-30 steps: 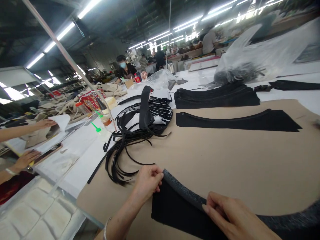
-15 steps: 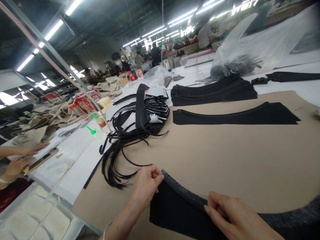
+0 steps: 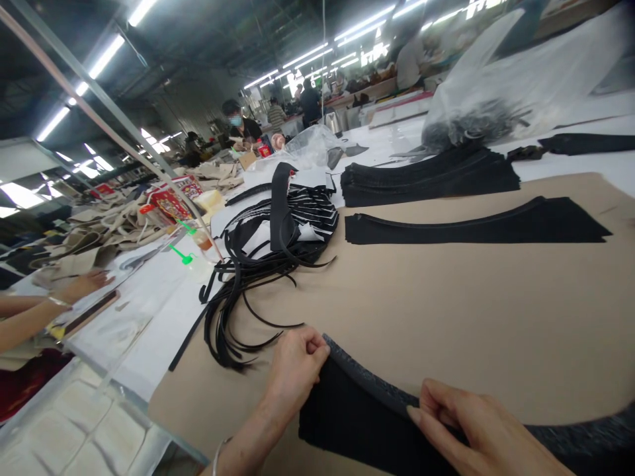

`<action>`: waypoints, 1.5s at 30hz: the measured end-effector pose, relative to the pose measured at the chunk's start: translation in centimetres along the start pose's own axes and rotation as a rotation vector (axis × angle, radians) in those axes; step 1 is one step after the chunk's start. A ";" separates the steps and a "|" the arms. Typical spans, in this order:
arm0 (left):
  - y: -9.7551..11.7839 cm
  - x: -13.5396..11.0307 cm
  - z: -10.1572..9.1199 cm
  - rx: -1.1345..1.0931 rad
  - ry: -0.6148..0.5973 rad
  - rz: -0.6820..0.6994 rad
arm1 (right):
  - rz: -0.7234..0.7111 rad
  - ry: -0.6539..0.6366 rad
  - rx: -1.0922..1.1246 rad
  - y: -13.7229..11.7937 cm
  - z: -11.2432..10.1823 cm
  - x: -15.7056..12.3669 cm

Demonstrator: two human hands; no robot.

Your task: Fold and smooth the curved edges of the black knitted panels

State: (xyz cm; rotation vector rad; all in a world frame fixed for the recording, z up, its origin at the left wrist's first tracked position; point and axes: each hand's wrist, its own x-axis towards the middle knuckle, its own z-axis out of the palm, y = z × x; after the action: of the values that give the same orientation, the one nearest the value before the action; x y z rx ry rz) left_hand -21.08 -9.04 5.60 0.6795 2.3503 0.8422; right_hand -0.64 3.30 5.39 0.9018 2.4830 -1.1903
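A black curved fabric panel with a grey speckled strip along its upper edge lies at the front of the board. My left hand pinches the panel's left top corner. Further right along the same edge, my right hand grips the fabric between thumb and fingers. The panel's right part runs out of view behind my right hand. Beyond my hands lies another black curved panel, flat on the tan board.
A stack of black panels sits behind, near a clear plastic bag. Black strips are heaped at left, beside bottles with green nozzles. A co-worker's hands are at the far left; a tan fabric pile lies beyond.
Both my hands keep their grip on the panel's edge with hardly any movement. The co-worker's hands at left have shifted over the table. The view has moved slightly.
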 end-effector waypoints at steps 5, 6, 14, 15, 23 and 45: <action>0.4 -0.1 0.0 0.017 0.020 -0.006 | 0.008 -0.008 -0.023 -0.3 -0.2 -0.1; 0.4 -0.2 0.1 0.025 0.026 -0.002 | 0.004 -0.006 -0.022 -0.3 -0.3 -0.1; 0.2 -0.4 0.3 0.117 0.085 0.033 | 0.005 0.019 -0.027 -0.3 -0.4 0.0; 0.2 -0.5 0.4 0.129 0.093 0.036 | 0.007 0.022 -0.028 -0.3 -0.4 0.0; 0.8 -0.7 0.6 0.215 0.127 0.055 | 0.021 0.020 -0.109 -0.4 0.1 0.0; 0.7 -1.2 0.8 0.292 0.133 0.050 | 0.013 0.079 -0.233 -0.9 0.3 -0.6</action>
State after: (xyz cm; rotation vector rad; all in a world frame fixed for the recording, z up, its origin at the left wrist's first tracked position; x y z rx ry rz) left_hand -19.49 -8.97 5.96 0.8253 2.6158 0.5846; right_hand -0.70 2.41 6.07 0.9147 2.6045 -0.8527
